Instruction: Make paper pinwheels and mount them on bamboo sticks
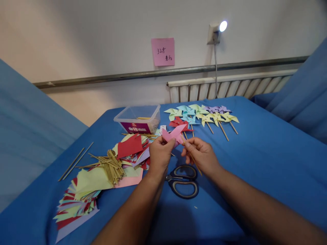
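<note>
My left hand (160, 153) is closed, pinching a pink paper pinwheel (173, 134) from below. My right hand (200, 153) is closed on a thin wooden stick (194, 162) that runs up to the pinwheel's back. Both hands are above the blue table (260, 160), just over black-handled scissors (184, 180). A row of finished pinwheels (201, 115) in yellow, blue, purple and red lies beyond my hands.
Loose coloured paper squares (84, 190) and a bundle of wooden sticks (112, 165) lie at my left. A clear plastic box (139, 119) stands behind them. Two single sticks (76, 161) lie near the left edge. A radiator (230, 86) and wall close the far side.
</note>
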### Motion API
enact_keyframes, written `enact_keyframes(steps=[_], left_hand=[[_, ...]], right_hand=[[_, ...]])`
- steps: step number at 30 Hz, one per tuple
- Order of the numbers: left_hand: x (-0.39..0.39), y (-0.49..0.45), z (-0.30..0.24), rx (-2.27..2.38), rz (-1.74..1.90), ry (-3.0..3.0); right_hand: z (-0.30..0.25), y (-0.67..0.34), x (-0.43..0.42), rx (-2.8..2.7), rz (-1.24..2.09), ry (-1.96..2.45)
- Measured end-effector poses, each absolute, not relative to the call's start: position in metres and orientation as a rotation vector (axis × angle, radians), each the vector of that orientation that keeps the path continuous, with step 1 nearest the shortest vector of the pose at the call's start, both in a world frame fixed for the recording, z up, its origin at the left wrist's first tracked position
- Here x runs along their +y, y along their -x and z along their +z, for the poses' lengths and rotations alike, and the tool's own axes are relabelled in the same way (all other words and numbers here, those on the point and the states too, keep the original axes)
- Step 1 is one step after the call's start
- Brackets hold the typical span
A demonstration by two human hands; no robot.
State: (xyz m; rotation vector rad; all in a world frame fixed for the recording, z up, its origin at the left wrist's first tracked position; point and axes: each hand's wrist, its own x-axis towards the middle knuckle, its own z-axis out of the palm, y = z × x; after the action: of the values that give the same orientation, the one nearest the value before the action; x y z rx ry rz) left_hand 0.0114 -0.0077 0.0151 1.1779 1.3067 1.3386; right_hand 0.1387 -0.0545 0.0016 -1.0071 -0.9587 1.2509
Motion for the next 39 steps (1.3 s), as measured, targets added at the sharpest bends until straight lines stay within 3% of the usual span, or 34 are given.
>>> enact_keyframes(steps=[8,22,39], left_hand=[[-0.014,-0.020,0.017,1.201,1.337,-1.053],[-0.020,-0.026,0.014,1.222,1.364,-1.116],[-0.027,-0.027,0.021,1.361,1.401,-1.315]], right_hand=[[0.003,-0.142,-0.049,-0.913,1.145,1.128],[-0.006,-0.137,-0.051,-0.775,1.435,0.996],[-0.009,-0.132,-0.052,-0.759,1.390,0.955]])
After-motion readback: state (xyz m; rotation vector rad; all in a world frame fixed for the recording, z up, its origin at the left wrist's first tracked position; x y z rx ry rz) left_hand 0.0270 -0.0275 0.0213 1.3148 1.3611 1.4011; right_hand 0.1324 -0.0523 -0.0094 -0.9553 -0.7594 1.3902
